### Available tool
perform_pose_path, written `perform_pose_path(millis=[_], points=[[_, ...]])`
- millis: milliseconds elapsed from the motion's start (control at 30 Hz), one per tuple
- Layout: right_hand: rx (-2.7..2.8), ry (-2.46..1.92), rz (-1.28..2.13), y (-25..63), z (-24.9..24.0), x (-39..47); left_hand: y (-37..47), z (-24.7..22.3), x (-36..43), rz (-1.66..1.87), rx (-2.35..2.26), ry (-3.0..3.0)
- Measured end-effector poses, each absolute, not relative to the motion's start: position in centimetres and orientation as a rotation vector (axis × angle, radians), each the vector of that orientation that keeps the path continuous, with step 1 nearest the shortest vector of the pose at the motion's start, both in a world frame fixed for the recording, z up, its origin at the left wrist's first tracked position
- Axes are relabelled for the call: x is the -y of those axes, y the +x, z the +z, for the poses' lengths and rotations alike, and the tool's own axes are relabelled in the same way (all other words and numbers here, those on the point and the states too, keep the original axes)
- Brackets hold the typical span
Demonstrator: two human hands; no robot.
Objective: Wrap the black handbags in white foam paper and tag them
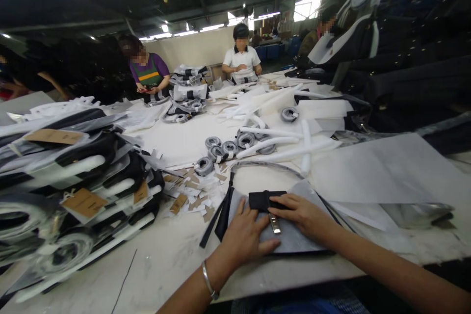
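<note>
A bag covered with pale grey sheet lies flat before me, its wrapped handle arching away at the back. Across its upper middle is a black flap, with a shiny metal clasp below it. My left hand rests on the sheet left of the clasp, fingers spread, fingertips near the flap's lower edge. On the flap's right part lie the fingers of my right hand, stretched out. Black straps hang out at the bag's left side.
Wrapped black bags with brown tags are piled at left. Paper scraps, coiled straps and white foam tubes lie beyond the bag. Translucent sheets cover the right side. Several people are around the table's far side.
</note>
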State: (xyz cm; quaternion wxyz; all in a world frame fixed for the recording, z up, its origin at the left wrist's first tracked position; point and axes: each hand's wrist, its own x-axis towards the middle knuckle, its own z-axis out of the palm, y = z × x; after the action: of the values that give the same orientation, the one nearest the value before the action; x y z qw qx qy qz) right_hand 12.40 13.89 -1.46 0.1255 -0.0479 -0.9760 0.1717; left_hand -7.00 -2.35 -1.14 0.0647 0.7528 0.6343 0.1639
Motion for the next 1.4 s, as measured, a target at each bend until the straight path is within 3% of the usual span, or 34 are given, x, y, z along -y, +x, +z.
perform_pose_path(millis=[167, 400, 933, 1400], points=[[2.846, -0.17, 0.36, 12.4, -1.8, -13.2, -6.9, -1.6, 2.6, 0.499, -1.956, 2.31], [2.863, -0.229, 0.269, 12.7, -1.9, -12.3, -5.7, -2.5, 4.1, 0.837, -2.028, 2.438], [2.94, -0.161, 0.253, 12.7, -1.6, -12.2, -4.9, -0.3, 4.8, 0.54, -1.88, 2.314], [2.932, 0.141, 0.658, 9.5, 0.4, -13.6, -5.0, -0.6, 5.0, 0.55, -1.856, 2.283]])
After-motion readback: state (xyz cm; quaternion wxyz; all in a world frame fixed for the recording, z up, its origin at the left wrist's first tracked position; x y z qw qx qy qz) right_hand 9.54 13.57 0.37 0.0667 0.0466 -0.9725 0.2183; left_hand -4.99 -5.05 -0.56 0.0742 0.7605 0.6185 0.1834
